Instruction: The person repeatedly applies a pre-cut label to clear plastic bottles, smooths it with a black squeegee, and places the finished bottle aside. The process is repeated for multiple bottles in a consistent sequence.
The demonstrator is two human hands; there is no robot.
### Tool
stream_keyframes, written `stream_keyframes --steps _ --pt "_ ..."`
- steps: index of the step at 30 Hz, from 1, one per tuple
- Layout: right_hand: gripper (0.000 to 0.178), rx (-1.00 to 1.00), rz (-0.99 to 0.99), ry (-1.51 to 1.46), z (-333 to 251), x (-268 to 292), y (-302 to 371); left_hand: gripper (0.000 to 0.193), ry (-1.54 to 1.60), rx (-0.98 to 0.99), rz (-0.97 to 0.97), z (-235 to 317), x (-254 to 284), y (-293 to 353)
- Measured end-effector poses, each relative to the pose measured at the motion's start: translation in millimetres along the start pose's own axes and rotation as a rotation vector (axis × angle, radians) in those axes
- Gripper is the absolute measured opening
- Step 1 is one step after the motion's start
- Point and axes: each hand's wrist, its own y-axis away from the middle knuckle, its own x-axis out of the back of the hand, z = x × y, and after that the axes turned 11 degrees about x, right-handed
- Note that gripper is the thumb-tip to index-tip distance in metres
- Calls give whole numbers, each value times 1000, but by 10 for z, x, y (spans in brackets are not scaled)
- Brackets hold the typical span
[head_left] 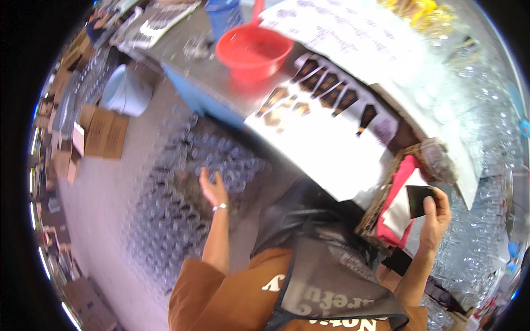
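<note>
My left hand (213, 190) reaches out over the floor with its fingers apart and nothing in them. Below and around it stand many clear bottles or jars (165, 220) in tight rows. Over at the right, my right hand (436, 212) grips a flat, dark, square piece (419, 201) between thumb and fingers; its kind is unclear. This piece sits over a folded white cloth (398, 212) and a pink cloth (386, 229) in a wicker basket (368, 220). Nearby on the worktable lies a white sheet (326, 160) bearing several dark label-like pieces (348, 101).
A red plastic basin (255, 52) and a blue container (223, 16) stand on the metal worktable (193, 60). On the floor at the left are a pale bucket (127, 91) and an open cardboard box (103, 132). Many clear bottles (475, 237) crowd the right side.
</note>
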Motion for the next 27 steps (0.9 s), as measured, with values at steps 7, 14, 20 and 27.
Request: stream_keyframes --steps 7,14,20,27 --pt "27 -5 5 -245 -174 -151 -133 47 661 -525 -268 3572 -27 15" --pt "24 5 37 -214 -201 60 25 81 555 -828 -671 5451 -1233 1161" --pt "23 -54 185 -317 -31 369 319 81 603 -685 -798 5577 -1834 1337" --pt "22 -133 247 -444 -25 441 323 65 783 -524 -1153 5348 -822 1585"
